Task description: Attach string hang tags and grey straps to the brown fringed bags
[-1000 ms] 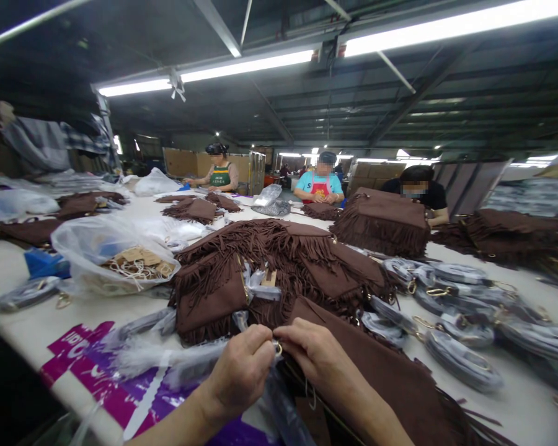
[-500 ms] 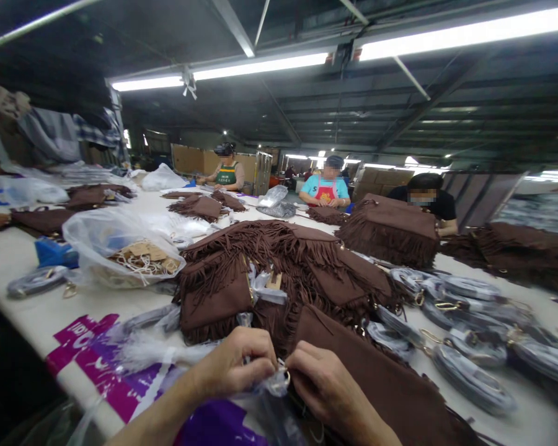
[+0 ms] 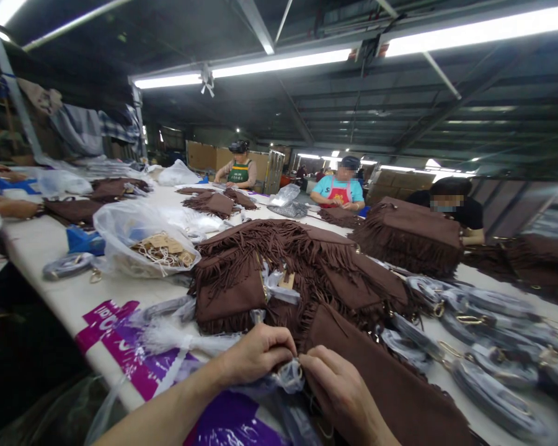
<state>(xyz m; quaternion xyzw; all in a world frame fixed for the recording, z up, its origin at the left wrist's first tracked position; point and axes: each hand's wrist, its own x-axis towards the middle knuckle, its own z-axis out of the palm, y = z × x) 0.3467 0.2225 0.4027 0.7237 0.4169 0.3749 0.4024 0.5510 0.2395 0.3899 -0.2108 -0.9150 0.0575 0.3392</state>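
Note:
My left hand (image 3: 263,356) is closed in a pinch around the plastic-wrapped metal clasp (image 3: 291,375) of a bag strap. Right beside it, my right hand (image 3: 339,378) also pinches, its fingertips meeting the left ones next to the clasp. What exactly lies between the right fingers is hidden. Under and beyond the right hand lies a brown fringed bag (image 3: 376,356). Clear plastic wrap (image 3: 302,418) hangs below my fingers. Just past both hands, more brown fringed bags (image 3: 230,303) are heaped, with a tan tag (image 3: 287,280) among them.
Plastic-wrapped straps (image 3: 493,390) with gold clasps cover the table's right side. A clear bag of tan tags (image 3: 116,241) stands at left near a blue tape dispenser (image 3: 84,241). Purple printed plastic (image 3: 232,418) lies at the front edge. Co-workers (image 3: 338,189) sit across the table.
The view has turned a little to the left, so everything appears shifted right. Both hands stay together at the clasp, with the fingers only slightly moved.

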